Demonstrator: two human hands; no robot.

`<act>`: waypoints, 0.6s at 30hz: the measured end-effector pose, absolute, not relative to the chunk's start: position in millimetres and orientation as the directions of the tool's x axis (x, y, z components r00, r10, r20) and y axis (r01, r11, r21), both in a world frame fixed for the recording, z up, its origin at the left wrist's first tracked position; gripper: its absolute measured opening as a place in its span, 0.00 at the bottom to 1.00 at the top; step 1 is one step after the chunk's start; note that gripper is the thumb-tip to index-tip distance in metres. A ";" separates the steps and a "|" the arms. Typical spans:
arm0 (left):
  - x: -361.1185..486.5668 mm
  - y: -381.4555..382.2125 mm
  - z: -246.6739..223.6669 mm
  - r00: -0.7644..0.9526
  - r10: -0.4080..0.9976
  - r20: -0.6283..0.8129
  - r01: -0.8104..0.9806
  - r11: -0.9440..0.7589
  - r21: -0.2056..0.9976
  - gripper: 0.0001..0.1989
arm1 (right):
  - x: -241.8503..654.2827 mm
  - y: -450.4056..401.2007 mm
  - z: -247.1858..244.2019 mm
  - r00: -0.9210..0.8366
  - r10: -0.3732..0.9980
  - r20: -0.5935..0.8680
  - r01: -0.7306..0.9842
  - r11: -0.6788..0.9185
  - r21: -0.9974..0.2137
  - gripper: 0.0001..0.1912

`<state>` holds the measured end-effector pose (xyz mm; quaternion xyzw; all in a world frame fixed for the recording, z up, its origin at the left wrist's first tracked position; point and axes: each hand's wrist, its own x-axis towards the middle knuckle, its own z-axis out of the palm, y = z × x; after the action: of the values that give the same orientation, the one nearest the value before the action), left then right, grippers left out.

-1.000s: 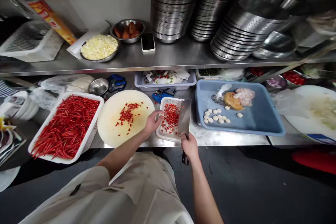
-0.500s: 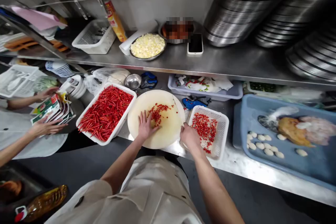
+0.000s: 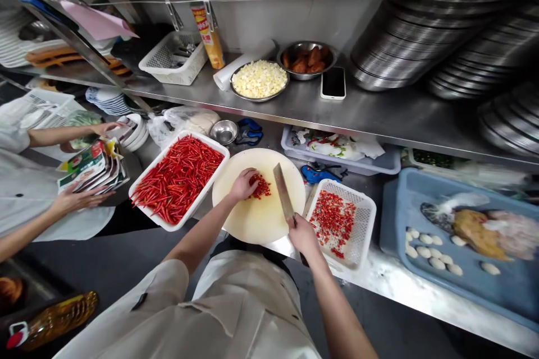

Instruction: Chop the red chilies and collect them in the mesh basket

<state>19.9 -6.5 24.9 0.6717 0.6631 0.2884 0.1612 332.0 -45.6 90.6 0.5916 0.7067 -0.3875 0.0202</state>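
Observation:
A cleaver (image 3: 283,190) is in my right hand (image 3: 302,234), its handle gripped and its broad blade lying over the right side of a round cutting board (image 3: 263,219). My left hand (image 3: 244,184) rests on the board with its fingers drawn together and curled against a small heap of chopped red chillies (image 3: 261,187). Part of the heap is hidden by those fingers. Left of the board stands a white tray of whole red chillies (image 3: 181,176). On its right, a white perforated basket (image 3: 362,219) contains more chopped chillies (image 3: 332,219).
A co-worker's hands (image 3: 80,196) hold colourful packets (image 3: 90,168) at the left. A steel shelf (image 3: 295,102) runs above the counter, bearing a bowl of chopped pale pieces (image 3: 260,79), a phone (image 3: 333,84) and stacked metal plates (image 3: 391,33). A blue tub (image 3: 442,286) stands right.
My left hand has gone from flat and spread to curled at the chillies, which are gathered closer together. The cleaver has turned, its blade now showing broad over the board. The view has shifted.

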 end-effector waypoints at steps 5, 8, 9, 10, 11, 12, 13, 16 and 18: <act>4.6 -2.4 35.1 -0.016 0.995 0.103 0.800 -0.049 0.599 0.21 | 348.0 -70.1 76.4 -0.252 0.843 -0.475 0.832 -0.062 -0.551 0.15; -7.0 -3.1 36.2 -0.001 0.998 0.061 0.794 -0.037 0.607 0.25 | 343.8 -78.2 74.6 -0.227 0.845 -0.484 0.833 -0.089 -0.546 0.15; -10.7 -3.7 35.9 0.002 0.998 0.056 0.793 -0.036 0.608 0.24 | 341.9 -78.8 74.7 -0.221 0.846 -0.485 0.835 -0.093 -0.542 0.15; -14.2 -4.1 35.5 0.001 0.998 0.055 0.790 -0.034 0.612 0.23 | 340.2 -78.6 74.9 -0.214 0.848 -0.485 0.838 -0.096 -0.537 0.15; -17.5 -4.2 35.3 -0.004 0.999 0.054 0.784 -0.031 0.620 0.22 | 338.8 -77.8 75.3 -0.206 0.849 -0.486 0.842 -0.099 -0.530 0.15; -20.8 -4.0 35.4 -0.011 0.999 0.052 0.774 -0.024 0.632 0.21 | 337.7 -76.6 75.7 -0.197 0.850 -0.489 0.847 -0.104 -0.522 0.15; -24.0 -3.4 36.0 -0.019 0.999 0.046 0.764 -0.015 0.646 0.20 | 336.9 -75.3 76.1 -0.188 0.849 -0.493 0.851 -0.109 -0.513 0.15; -35.1 0.3 41.5 -0.017 1.000 0.019 0.746 0.000 0.665 0.19 | 335.2 -73.2 77.3 -0.170 0.846 -0.506 0.857 -0.126 -0.499 0.16; -43.5 2.4 46.8 0.048 0.999 -0.011 0.773 -0.030 0.634 0.20 | 333.9 -73.8 78.0 -0.164 0.847 -0.506 0.859 -0.129 -0.495 0.16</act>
<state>-43.5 2.4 46.8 0.6803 0.6509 0.2288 0.2473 333.9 -73.8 78.0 0.6463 0.6598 -0.3831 0.0079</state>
